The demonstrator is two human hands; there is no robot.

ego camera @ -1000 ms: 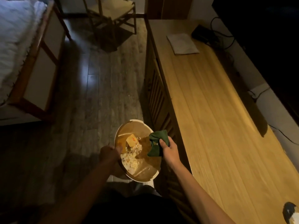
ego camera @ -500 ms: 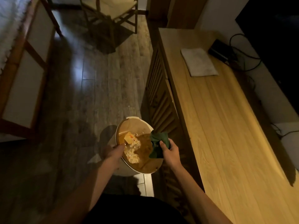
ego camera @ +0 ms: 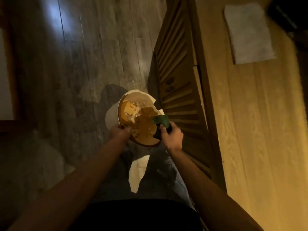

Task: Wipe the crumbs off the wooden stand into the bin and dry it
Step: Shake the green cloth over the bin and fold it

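Note:
A round wooden stand (ego camera: pixel 144 130) is held tilted over a white bin (ego camera: pixel 112 117) on the floor. My left hand (ego camera: pixel 119 132) grips the stand's left edge. In my right hand (ego camera: pixel 172 136) is a bunched green cloth (ego camera: pixel 161 121), which lies against the stand's right side. A few pale crumbs (ego camera: pixel 133 131) cling to the stand near my left hand. Inside the bin lie a yellow box (ego camera: pixel 130 106) and pale scraps. The stand hides the near half of the bin's opening.
A long wooden sideboard (ego camera: pixel 250 124) with slatted doors (ego camera: pixel 176 90) runs along the right, close to the bin. On its top lie a folded grey towel (ego camera: pixel 248 32) and a dark device (ego camera: pixel 286 15). Dim wooden floor (ego camera: pixel 93 52) spreads to the left.
The view has tipped down and closer to the bin. The green cloth has shifted slightly along the stand's right side. Both hands keep their hold.

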